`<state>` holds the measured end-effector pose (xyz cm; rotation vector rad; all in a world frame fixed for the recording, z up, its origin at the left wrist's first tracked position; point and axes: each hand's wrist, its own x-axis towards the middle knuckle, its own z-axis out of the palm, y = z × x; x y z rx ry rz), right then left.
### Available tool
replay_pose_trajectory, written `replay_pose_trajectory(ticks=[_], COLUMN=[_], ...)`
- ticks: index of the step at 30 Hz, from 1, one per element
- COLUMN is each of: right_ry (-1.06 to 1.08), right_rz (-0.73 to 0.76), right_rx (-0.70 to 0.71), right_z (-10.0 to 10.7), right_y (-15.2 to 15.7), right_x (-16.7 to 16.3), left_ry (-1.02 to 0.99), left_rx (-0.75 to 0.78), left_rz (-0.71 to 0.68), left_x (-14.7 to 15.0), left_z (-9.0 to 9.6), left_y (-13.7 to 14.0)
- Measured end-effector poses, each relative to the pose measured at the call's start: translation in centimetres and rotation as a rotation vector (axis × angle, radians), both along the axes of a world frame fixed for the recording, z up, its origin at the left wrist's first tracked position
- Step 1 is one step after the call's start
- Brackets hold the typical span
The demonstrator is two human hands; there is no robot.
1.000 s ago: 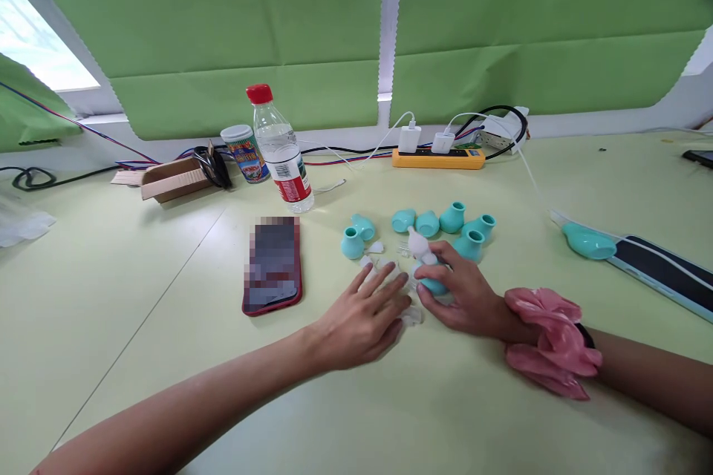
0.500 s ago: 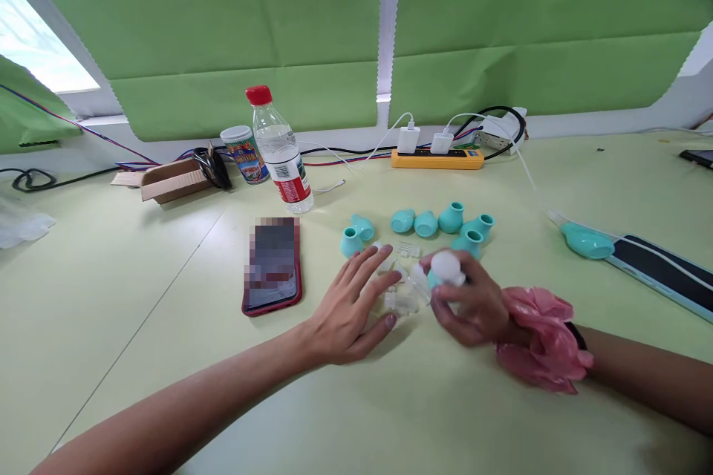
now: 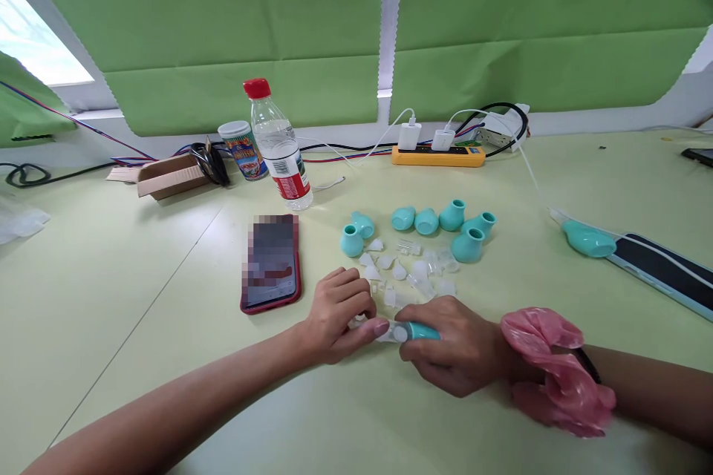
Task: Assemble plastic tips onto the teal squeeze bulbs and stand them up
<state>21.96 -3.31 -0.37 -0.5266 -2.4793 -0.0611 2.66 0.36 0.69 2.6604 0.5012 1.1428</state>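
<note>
right grip point(image 3: 457, 343) clasps teal bulb point(image 3: 424, 331), left grip point(image 3: 341, 313) its clear tube point(image 3: 388, 334), axis crosswise, tube pointing leftward.

The right hand point(image 3: 455, 345) hides much of a teal bulb point(image 3: 424, 332), the left hand point(image 3: 342, 318) part of a clear piece point(image 3: 385, 332). At eight o'clock, a phone screen point(image 3: 271, 263) is blurred; at three, a dark slab point(image 3: 662, 274) is cropped.

Teal bulb point(image 3: 424, 332): is lying sideways in the right hand point(image 3: 457, 345), mostly hidden.
Translucent fitting point(image 3: 393, 332): is meeting the bulb's left end, extending into the left hand point(image 3: 345, 315).
</note>
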Motion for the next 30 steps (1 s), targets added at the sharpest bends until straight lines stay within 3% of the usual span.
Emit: replay_pose_trajectory(ticks=[3,9,14,16,21,24,27,30], right_ry=[0.022,0.039,0.102,0.102,0.042,0.022,0.008,0.048], right_rz=[-0.018,0.023,0.017,0.009,-0.005,-0.004,-0.049,-0.082], right_rx=[0.018,0.106,0.133,0.167,0.147,0.126,0.112,0.013], right_z=[0.1,0.3,0.4,0.3,0.0,0.1,0.3,0.3], right_y=[0.0,-0.1,0.0,0.0,0.0,0.1,0.2,0.3], right_x=[0.0,0.0,-0.1,-0.1,-0.1,-0.1,-0.1,-0.3], left_ry=[-0.013,-0.140,-0.202,-0.213,-0.144,-0.040,0.096,0.157], left_rx=[-0.052,-0.370,-0.759,-0.823,-0.519,-0.459,-0.365,-0.273], left_rz=[-0.033,-0.031,0.118,0.160,0.264,0.361,0.372,0.373], left_x=[0.1,0.8,1.4,1.4,0.8,0.5,0.6,0.7], left_z=[0.1,0.5,1.1,1.2,0.8,0.1,-0.4,-0.6], left_y=[-0.1,-1.7,-2.5,-2.3,-0.5,0.6,1.2,1.3])
